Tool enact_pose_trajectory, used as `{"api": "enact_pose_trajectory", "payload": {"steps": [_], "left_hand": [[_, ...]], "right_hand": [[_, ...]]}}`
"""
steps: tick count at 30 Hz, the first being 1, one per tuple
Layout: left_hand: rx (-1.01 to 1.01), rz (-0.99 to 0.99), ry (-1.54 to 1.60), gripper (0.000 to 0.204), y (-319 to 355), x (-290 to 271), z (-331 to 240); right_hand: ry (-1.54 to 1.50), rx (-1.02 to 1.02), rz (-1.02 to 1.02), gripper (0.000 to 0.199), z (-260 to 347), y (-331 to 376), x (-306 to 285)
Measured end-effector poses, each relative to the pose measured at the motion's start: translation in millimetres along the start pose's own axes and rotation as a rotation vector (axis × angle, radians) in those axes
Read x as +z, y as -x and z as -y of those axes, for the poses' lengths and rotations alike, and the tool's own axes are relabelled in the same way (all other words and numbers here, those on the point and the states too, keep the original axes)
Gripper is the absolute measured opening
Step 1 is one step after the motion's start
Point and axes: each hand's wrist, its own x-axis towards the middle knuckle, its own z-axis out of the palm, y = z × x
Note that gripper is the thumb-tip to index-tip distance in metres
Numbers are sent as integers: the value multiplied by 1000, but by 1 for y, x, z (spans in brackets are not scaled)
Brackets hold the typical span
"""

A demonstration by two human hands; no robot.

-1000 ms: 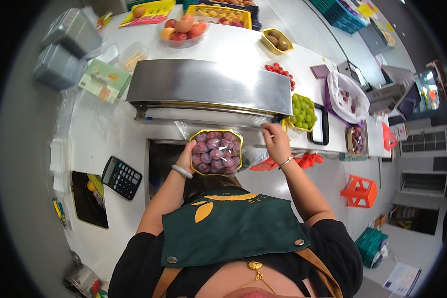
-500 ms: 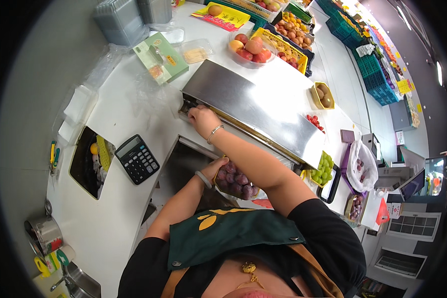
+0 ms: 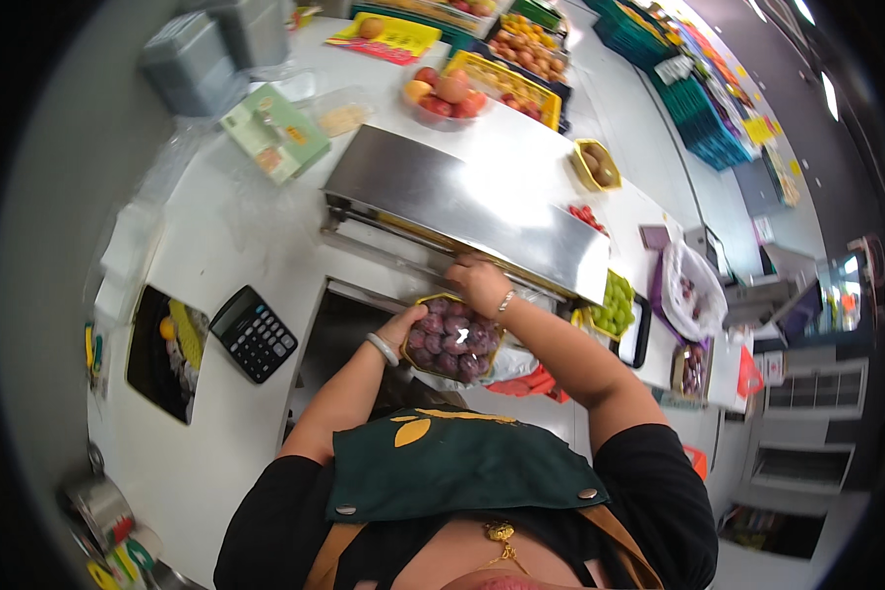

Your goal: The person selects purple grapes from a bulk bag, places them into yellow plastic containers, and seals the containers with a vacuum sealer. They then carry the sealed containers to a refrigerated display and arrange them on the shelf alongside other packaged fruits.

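Observation:
My left hand [image 3: 401, 329] grips the left side of a yellow-rimmed basket of round, dark purple fruit [image 3: 452, 339]. The basket tilts in front of my apron, and a bright glint lies on its top. Just above its far right edge is my right hand [image 3: 480, 285], fingers curled together at the front edge of a long steel-topped film-wrapping machine [image 3: 462, 202]. Whatever those fingers pinch is hidden. The machine lies slantwise across the white counter [image 3: 206, 442], and a gap in the counter opens below the basket.
Left of the gap lies a black calculator [image 3: 254, 334], beside a counter hole holding scraps [image 3: 172, 349]. Beyond the machine stand a green box [image 3: 277, 136] and a bowl of peaches [image 3: 447, 95]. Green grapes [image 3: 615, 305] sit at the machine's right end, near a white-lined purple basket [image 3: 693, 295].
My right hand has slid right along the machine's front edge, from its left end to near the basket. My left hand has brought the fruit basket out from beneath my right forearm, more upturned.

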Motion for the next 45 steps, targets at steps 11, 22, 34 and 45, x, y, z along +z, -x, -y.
{"api": "enact_pose_trajectory", "payload": {"steps": [11,22,34,45], "left_hand": [[-22,11,54,59,20,48,-7],[-359,211,-271,62,24,216,83],[-840,332,-746,53,-87,363,297],[-1140,322,-416,61,-147,377,340]], "right_hand": [[209,814,-358,22,17,246,-16],[-2581,552,-335,57,100,290,-43],[-1782,490,-312,53,31,501,-137],[-2038,545,-1250,55,94,620,-92]]}}
